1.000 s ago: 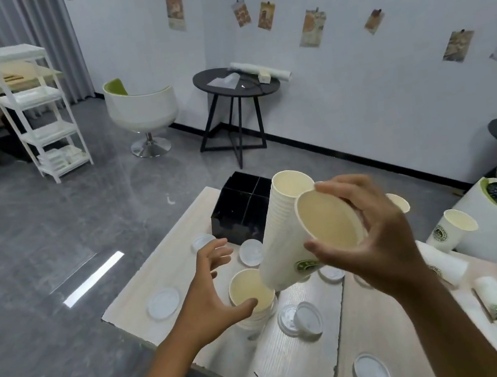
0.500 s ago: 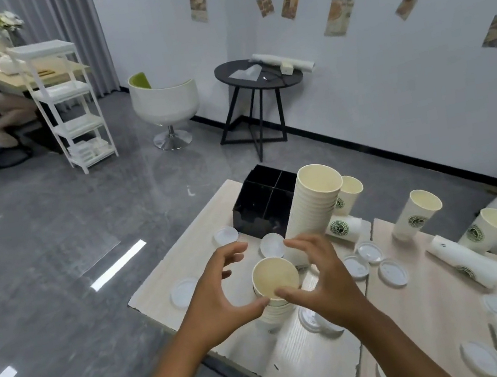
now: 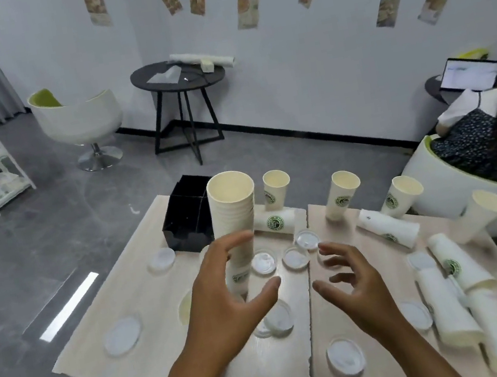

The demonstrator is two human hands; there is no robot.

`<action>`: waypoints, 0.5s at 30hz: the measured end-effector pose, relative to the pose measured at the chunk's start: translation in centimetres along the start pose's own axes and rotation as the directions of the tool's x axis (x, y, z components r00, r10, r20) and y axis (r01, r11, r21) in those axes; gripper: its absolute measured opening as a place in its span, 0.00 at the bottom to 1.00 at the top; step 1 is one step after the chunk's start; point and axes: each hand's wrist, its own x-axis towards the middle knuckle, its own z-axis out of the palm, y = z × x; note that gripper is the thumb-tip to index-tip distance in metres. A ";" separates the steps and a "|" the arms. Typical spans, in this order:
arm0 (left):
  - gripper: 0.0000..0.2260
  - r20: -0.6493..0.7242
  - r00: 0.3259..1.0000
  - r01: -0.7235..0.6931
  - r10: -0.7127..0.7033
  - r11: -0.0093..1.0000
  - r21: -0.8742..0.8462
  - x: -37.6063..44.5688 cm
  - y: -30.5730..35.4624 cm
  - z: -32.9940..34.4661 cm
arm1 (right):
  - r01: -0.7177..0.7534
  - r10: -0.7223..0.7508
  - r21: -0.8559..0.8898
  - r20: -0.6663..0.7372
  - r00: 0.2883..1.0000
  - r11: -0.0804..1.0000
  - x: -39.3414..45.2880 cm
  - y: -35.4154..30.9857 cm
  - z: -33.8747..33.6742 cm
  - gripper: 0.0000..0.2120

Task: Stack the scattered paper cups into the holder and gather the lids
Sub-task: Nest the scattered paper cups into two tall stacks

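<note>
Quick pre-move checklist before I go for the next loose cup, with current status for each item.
1. Left hand free: ok, fingers spread, holding nothing.
2. Right hand free: ok, open and holding nothing.
3. Tall cup stack upright on the table: ok.
4. Stack seated in the black holder: not ok, it stands beside it.
5. Loose cups within view: ok, lying cup just behind the stack.
6. Lids gathered: not ok, scattered about.

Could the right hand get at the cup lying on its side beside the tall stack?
Probably yes. The right hand is open and holds nothing, and only flat lids lie between it and the lying cup by the tall stack.
</note>
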 end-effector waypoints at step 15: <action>0.36 0.280 0.942 0.134 -0.187 0.971 0.199 11.4 -9.9 19.9 | -0.096 0.096 0.106 0.007 0.995 0.990 11.7 10.8 -9.1 0.33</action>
